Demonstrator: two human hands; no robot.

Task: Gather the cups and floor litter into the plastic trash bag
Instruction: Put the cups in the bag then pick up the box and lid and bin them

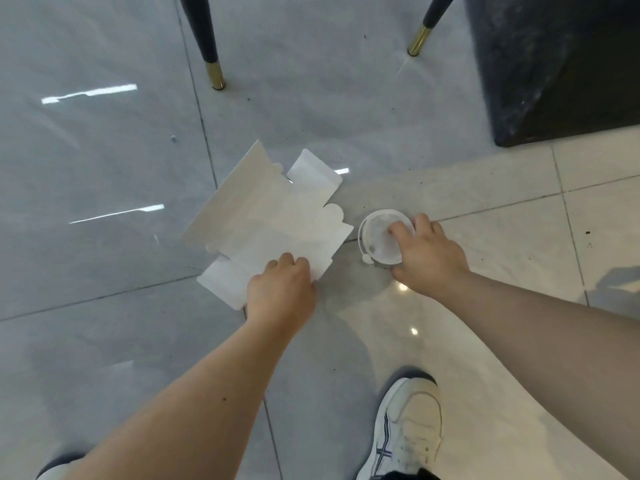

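A flattened white cardboard box [266, 216] lies on the glossy tiled floor in the middle of the view. My left hand [280, 289] grips its near edge, fingers curled over the card. To its right sits a clear plastic cup lid [379, 237] with a small tab. My right hand [429, 258] is on the lid, fingertips pressed into its top and thumb at its near rim. No trash bag is in view.
Two black chair legs with gold tips [216, 74] [419, 41] stand at the back. A dark stone block [554, 64] fills the back right corner. My white sneaker [408, 431] is planted near the bottom edge. Small dark crumbs dot the floor.
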